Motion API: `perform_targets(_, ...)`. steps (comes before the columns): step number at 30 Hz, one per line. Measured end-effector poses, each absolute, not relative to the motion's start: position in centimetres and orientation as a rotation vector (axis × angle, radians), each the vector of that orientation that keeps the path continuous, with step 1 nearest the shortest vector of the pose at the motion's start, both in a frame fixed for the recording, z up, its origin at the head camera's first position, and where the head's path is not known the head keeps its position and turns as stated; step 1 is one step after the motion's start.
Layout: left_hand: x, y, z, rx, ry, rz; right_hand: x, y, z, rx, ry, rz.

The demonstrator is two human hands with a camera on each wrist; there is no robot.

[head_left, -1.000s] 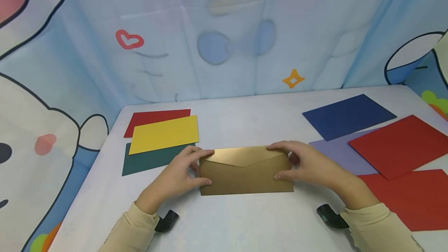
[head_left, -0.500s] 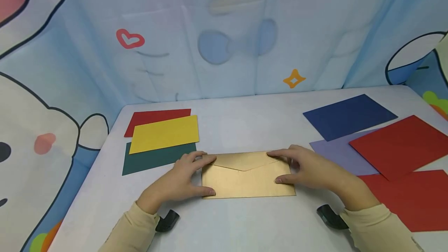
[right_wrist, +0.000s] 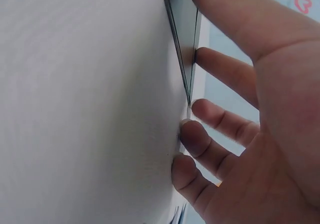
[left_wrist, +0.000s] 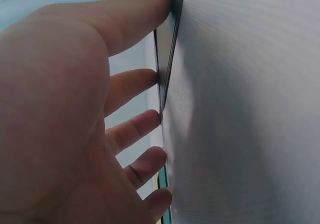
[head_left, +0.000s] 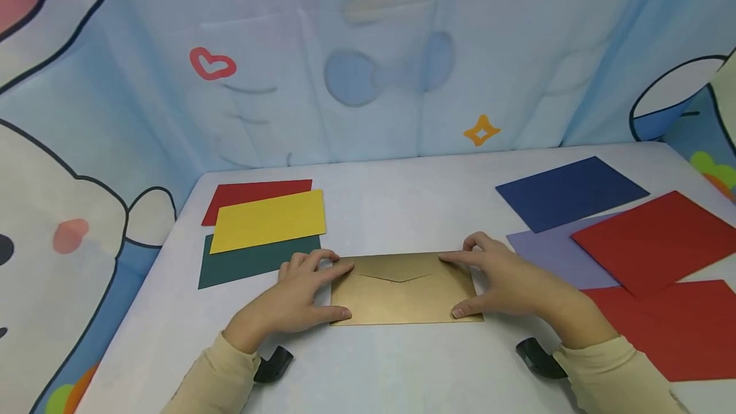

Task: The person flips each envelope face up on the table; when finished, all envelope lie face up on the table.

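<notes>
A gold envelope (head_left: 402,304) with a pointed flap lies flat on the white table in front of me, its flap side up. My left hand (head_left: 299,299) rests at its left end, thumb on the near corner and index finger on the far corner. At the right end my right hand (head_left: 506,280) touches it the same way with thumb and index finger. In both wrist views the fingers are spread and fairly straight. Beside the envelope's edge (left_wrist: 167,59), the other left fingertips (left_wrist: 155,156) reach down to the table, as do the right fingertips (right_wrist: 192,134).
Left of the envelope, red (head_left: 253,193), yellow (head_left: 270,221) and green (head_left: 253,264) paper pieces overlap. At the right lie blue (head_left: 572,193), purple (head_left: 558,251) and two red sheets (head_left: 661,241). A printed curtain (head_left: 391,82) hangs behind the white table (head_left: 402,203).
The gold envelope has come down flat and slightly nearer to me. Both hands went with it; their grip on its ends has eased into fingers resting on top.
</notes>
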State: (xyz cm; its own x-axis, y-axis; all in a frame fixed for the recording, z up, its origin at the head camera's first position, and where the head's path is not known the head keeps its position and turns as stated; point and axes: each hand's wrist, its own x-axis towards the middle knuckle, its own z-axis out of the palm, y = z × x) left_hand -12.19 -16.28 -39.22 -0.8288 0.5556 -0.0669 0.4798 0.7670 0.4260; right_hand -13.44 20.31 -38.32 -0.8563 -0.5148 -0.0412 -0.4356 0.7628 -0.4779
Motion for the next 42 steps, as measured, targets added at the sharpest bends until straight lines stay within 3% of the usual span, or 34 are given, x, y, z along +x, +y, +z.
perform_targets(13,-12.9,-15.6,-38.5,0.831,2.816,0.397,-14.2,20.1,-37.9,-0.822,2.813,-0.562)
perform_targets(24,-15.8,-14.0,-37.3,0.731,2.899,0.425,-17.6,20.4,-37.4,-0.721,2.845,-0.394)
perform_targets(33,-17.2,-19.3,-36.6,0.336,2.947,0.748,-22.3,19.7,-36.6,-0.615,2.836,-0.257)
perform_targets(42,-18.9,-25.3,-36.8,0.276,2.914,0.698,-23.4,18.8,-36.4,-0.516,2.852,-0.241)
